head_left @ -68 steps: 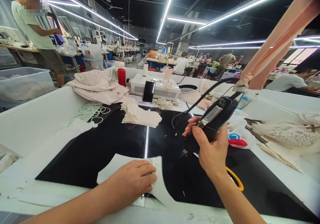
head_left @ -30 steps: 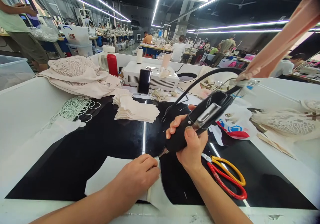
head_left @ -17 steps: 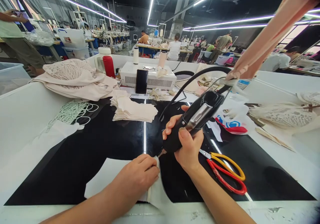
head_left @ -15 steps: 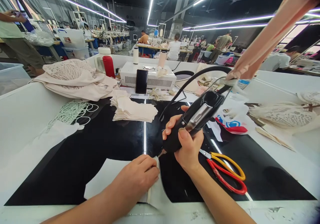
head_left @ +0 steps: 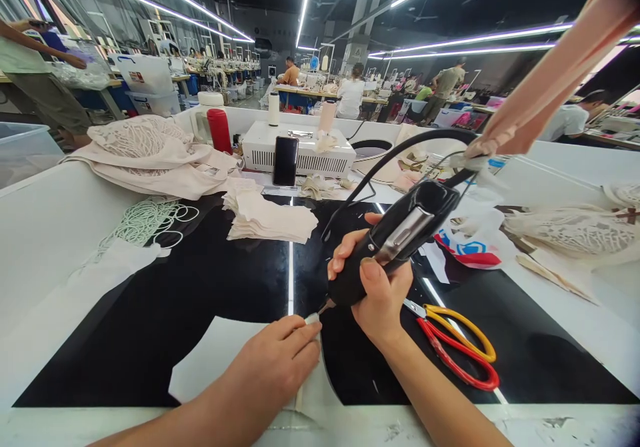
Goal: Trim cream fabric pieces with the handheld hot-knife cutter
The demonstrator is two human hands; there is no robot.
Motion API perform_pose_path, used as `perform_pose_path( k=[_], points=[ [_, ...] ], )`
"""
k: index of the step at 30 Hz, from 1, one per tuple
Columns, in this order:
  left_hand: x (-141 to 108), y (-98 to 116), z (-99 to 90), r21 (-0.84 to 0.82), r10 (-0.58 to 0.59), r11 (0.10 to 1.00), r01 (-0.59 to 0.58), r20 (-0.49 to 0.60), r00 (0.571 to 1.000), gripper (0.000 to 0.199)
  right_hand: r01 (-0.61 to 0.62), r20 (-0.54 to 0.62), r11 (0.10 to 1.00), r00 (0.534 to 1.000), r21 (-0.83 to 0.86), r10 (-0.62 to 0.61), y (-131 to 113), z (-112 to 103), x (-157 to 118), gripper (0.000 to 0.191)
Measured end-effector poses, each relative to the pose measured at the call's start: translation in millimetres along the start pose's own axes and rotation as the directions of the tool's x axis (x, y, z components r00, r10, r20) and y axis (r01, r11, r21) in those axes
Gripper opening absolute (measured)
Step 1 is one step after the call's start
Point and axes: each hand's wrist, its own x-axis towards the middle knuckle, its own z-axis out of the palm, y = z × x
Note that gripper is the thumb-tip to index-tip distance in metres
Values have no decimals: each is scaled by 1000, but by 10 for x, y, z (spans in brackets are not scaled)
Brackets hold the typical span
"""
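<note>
My right hand (head_left: 377,287) is wrapped round a black handheld tool (head_left: 400,234) with a metal lever and a cable at its upper end. The tool's thin tip meets the edge of a pale fabric piece (head_left: 323,384) near my left fingertips. My left hand (head_left: 285,360) has its fingers pressed together on that edge, over a white sheet (head_left: 210,360) lying on the black mat (head_left: 165,314). Scissors (head_left: 463,344) with one yellow and one red handle lie right of my right forearm.
Behind are stacked cream pieces (head_left: 273,217), a phone (head_left: 285,160), a white metal box (head_left: 260,147) and a red bottle (head_left: 219,131). Green cord (head_left: 135,224) lies left, a plastic bag (head_left: 475,237) right. Pink fabric (head_left: 555,80) hangs at upper right. Several people are beyond.
The tool and my right hand appear slightly further right, with the tip still at the fabric edge. My left fingers have shifted a little. At far left, a person's arm now reaches out.
</note>
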Motion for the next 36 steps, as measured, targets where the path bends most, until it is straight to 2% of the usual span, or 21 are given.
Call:
perform_pose_path(
  k=[7, 14, 19, 24, 31, 36],
  points=[
    [7, 4, -12, 3, -26, 1000, 26, 4, 1000, 47, 10, -27, 1000, 1000, -22, -11, -25, 14, 26, 44],
    [57, -6, -49, -22, -31, 999, 31, -3, 1000, 32, 31, -44, 999, 999, -22, -32, -95, 53, 36, 37],
    [0, 13, -8, -24, -29, 999, 29, 14, 999, 35, 11, -2, 1000, 1000, -15, -11, -48, 17, -18, 44],
    [-49, 32, 45, -6, -37, 999, 37, 16, 999, 39, 16, -9, 998, 1000, -59, -17, -44, 20, -37, 40],
    [-2, 37, 27, -17, -64, 998, 64, 6, 998, 33, 15, -37, 999, 999, -36, -17, -59, 68, -22, 41],
    [23, 29, 15, -9, -77, 997, 76, -11, 997, 38, 6, -20, 997, 1000, -74, -8, -47, 71, -40, 41]
  ],
)
